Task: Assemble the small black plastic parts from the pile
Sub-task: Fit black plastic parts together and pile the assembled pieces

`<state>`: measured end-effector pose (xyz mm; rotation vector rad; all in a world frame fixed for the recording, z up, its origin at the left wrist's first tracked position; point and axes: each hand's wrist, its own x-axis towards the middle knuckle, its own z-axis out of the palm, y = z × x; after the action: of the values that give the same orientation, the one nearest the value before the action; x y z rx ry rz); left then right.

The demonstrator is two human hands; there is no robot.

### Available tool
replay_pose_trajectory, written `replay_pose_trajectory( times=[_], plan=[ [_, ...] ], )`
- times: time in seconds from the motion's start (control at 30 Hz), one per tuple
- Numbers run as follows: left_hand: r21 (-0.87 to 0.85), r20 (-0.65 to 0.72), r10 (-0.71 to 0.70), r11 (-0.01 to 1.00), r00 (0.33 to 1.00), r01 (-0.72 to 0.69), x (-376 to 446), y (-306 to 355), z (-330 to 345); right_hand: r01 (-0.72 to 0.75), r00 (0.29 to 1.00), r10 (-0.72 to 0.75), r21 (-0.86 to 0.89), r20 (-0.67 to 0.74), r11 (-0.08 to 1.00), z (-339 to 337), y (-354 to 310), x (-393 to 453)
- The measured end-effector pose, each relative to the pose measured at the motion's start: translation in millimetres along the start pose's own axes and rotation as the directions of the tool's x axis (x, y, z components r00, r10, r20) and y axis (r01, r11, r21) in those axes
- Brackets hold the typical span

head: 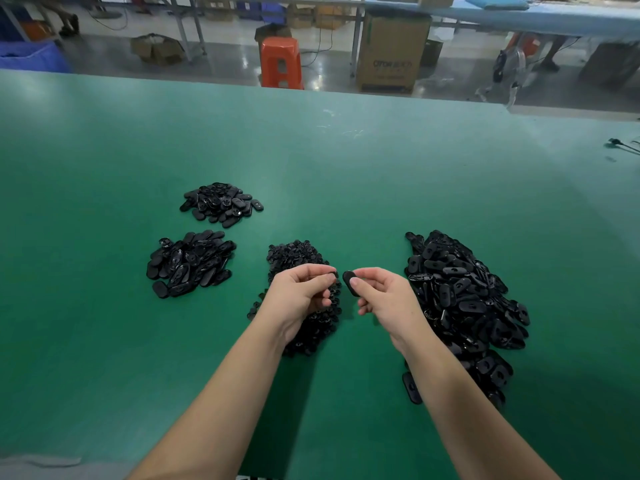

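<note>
Green table (pixel 104 140), four dark heaps.

Left of centre: two small heaps of oval parts, the upper heap (pixel 221 204) and, just below it, the lower-left heap (pixel 190 265). They look like sorted or finished pieces, though I cannot confirm that. Centre: small round parts (pixel 298 252), partly under the left hand. Right: the large pile (pixel 460 292) of oval shells, by far the biggest. My reading is early going, most stock left.

Left hand (pixel 301 292): forearm entering from the lower edge, fingers curled, tips pinching something small and dark at the forefinger; too small to identify.

Right hand (pixel 384 294): thumb and forefinger pinch one oval shell (pixel 349 282), held upright, just beside the left fingertips but apart. Joining not yet done.
</note>
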<state>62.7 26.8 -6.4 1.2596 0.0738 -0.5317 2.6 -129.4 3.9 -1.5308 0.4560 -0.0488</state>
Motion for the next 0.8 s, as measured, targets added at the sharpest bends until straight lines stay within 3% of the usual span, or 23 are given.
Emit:
replay_pose_trajectory(
  times=[0.27, 0.57, 0.8],
  plan=[
    [0.125, -0.036, 0.078, 0.989, 0.996, -0.073, -2, -4, 7, -0.009, 0.999, 0.016, 0.190, -0.037, 0.982, 4, 1, -1],
    [0.242, -0.074, 0.162, 0.960, 0.984, -0.140, -5, -6, 20, 0.045, 0.998, -0.032, 0.250, -0.057, 0.967, 10, 3, 0],
    [0.286, -0.145, 0.187, 0.948, 0.972, -0.140, -4, -5, 21, 0.077, 0.997, -0.073, 0.179, -0.030, 0.981, 15, 4, -3]
  ],
)
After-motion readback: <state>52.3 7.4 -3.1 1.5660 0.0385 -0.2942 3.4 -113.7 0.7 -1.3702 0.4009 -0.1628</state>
